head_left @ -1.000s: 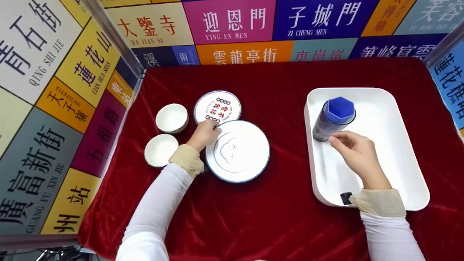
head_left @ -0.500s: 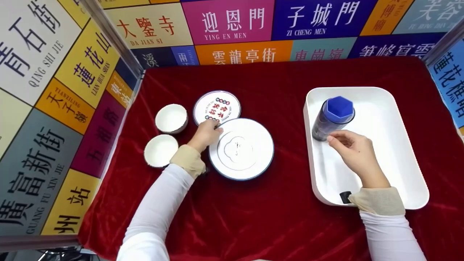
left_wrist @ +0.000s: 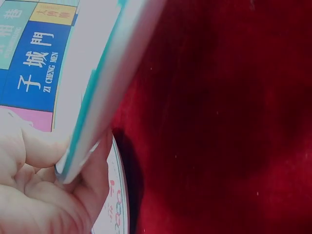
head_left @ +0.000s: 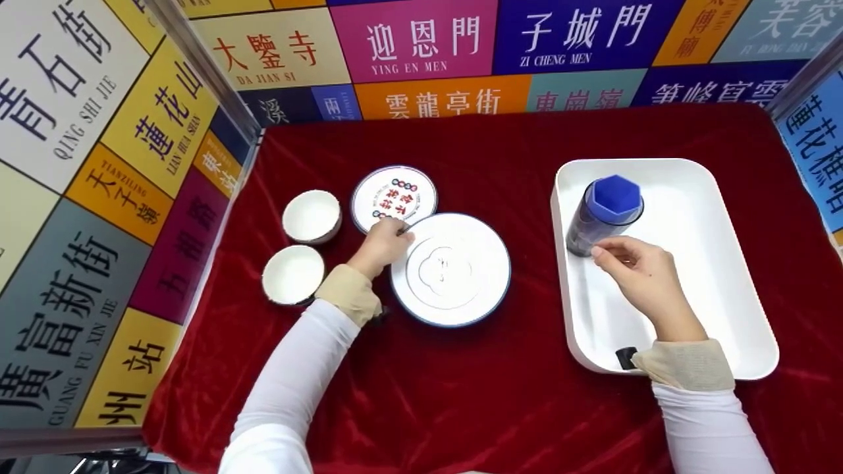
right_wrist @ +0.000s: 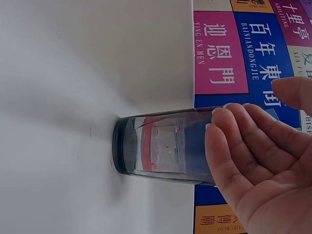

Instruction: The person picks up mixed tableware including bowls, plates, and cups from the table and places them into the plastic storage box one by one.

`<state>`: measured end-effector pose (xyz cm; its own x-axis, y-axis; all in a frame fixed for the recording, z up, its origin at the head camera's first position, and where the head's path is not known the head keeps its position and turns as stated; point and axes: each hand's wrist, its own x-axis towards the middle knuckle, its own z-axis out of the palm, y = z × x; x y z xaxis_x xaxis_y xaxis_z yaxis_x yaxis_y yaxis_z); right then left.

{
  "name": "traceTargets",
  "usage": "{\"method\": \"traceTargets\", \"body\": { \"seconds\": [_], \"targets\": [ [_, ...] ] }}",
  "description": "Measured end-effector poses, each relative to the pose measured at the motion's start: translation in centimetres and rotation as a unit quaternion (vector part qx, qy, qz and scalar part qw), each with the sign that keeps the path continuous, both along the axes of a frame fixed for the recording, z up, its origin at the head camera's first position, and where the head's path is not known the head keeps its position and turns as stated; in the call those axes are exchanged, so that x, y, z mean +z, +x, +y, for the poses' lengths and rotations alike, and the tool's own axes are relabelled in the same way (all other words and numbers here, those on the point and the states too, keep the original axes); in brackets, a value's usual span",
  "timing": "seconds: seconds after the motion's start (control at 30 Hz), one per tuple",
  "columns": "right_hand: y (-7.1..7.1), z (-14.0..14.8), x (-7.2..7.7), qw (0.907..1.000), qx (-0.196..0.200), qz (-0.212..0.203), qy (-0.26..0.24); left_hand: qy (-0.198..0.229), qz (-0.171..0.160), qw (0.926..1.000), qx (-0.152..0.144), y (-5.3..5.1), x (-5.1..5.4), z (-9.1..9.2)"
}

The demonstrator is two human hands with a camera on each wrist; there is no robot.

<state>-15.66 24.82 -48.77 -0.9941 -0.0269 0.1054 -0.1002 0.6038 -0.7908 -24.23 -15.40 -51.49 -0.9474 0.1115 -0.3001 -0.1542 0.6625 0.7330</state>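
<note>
My left hand [head_left: 382, 245] pinches the left rim of a large white plate [head_left: 454, 270] with a blue edge. In the left wrist view this plate [left_wrist: 114, 68] is tilted between thumb and fingers, raised over the cloth. A smaller plate [head_left: 395, 187] with red characters lies just behind and partly below that hand. My right hand [head_left: 645, 280] is beside a dark clear glass [head_left: 586, 230], which stands in a white tray with a blue hexagonal cup [head_left: 617, 197] in its mouth. In the right wrist view, the fingers [right_wrist: 234, 136] bend loosely before the glass, thumb apart; contact is unclear.
Two white bowls [head_left: 311, 216] sit left of the plates. The white tray [head_left: 711, 263] with raised walls occupies the right side. Red velvet cloth [head_left: 487, 395] covers the table, and printed panels [head_left: 421, 39] rise at the back and left.
The large plate has moved to the right and slightly away, held by my left hand, which has shifted a little rightward. My right hand and the glass have hardly moved.
</note>
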Motion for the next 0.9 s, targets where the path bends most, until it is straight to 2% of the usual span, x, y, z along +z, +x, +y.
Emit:
{"method": "traceTargets", "body": {
  "seconds": [0.33, 0.73, 0.9],
  "targets": [
    [-0.1, -0.1, 0.0, 0.9999, 0.003, 0.007, -0.01, 0.022, -0.007, 0.9997, -0.013, 0.2, 0.4, 1.4],
    [-0.1, -0.7, 0.1, 0.9999, 0.01, 0.003, -0.002, 0.035, -0.005, 0.9993, -0.015, 0.5, 0.8, 2.7],
    [-0.2, -1.0, 0.2, 0.9998, 0.013, -0.009, 0.01, 0.047, -0.017, 0.9986, -0.019, 0.6, 1.1, 3.3]
  ]
}}
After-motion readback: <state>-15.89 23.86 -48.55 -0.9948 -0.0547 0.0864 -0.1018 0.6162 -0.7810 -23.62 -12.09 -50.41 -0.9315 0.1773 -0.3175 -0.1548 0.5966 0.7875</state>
